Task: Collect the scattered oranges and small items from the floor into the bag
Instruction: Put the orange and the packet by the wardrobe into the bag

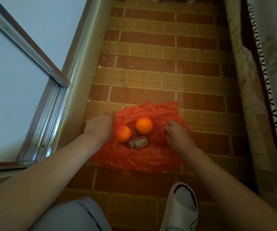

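The left hand (99, 126) and right hand (178, 135) are each pinching an edge of the red plastic bag (144, 157) lying on the tiled floor (167, 67). Two oranges (144, 125) and a small packet (138, 143) are sitting between them on the bag.

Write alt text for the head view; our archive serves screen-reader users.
A person's left hand and right hand hold the edges of a red plastic bag spread on a tiled floor. Two oranges and a small packet sit in it.
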Demonstrator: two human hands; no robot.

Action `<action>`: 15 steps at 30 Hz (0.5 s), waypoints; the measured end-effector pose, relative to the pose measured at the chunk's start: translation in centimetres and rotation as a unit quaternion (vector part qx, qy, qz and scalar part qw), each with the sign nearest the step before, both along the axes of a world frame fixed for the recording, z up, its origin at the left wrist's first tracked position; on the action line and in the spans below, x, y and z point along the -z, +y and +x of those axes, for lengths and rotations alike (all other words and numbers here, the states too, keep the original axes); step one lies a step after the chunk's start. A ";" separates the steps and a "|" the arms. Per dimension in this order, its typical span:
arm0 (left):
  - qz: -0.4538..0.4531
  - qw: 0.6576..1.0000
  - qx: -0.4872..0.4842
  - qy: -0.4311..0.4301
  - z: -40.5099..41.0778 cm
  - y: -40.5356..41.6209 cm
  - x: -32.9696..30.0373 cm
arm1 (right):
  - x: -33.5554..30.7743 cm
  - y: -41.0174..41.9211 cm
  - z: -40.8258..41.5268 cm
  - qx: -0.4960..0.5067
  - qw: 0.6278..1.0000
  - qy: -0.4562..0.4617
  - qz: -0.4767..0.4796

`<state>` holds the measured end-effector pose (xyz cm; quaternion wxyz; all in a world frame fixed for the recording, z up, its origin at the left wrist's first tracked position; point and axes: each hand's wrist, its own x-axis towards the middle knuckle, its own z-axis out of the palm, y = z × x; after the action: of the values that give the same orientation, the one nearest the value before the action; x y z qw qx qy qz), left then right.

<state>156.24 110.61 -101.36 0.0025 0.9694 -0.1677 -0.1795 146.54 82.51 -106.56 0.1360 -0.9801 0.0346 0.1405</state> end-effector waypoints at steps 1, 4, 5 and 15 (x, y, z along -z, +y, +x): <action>-0.003 1.000 0.008 -0.010 0.0 -0.2 -0.1 | -0.1 0.0 0.0 -0.008 1.000 -0.023 0.007; -0.018 0.999 0.031 -0.033 0.1 -0.7 -0.4 | -0.9 0.5 0.1 -0.018 0.996 -0.074 0.036; -0.022 0.998 0.038 -0.040 0.1 -0.9 -0.6 | -1.2 0.7 0.2 -0.015 0.995 -0.088 0.049; -0.040 0.995 0.066 -0.064 0.6 -3.4 -1.7 | -3.3 2.3 4.0 0.070 0.974 -0.121 0.179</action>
<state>156.81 107.23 -99.70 0.0185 0.9649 -0.2378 -0.1103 150.58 84.80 -103.30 0.3218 -0.9448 0.0605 0.0150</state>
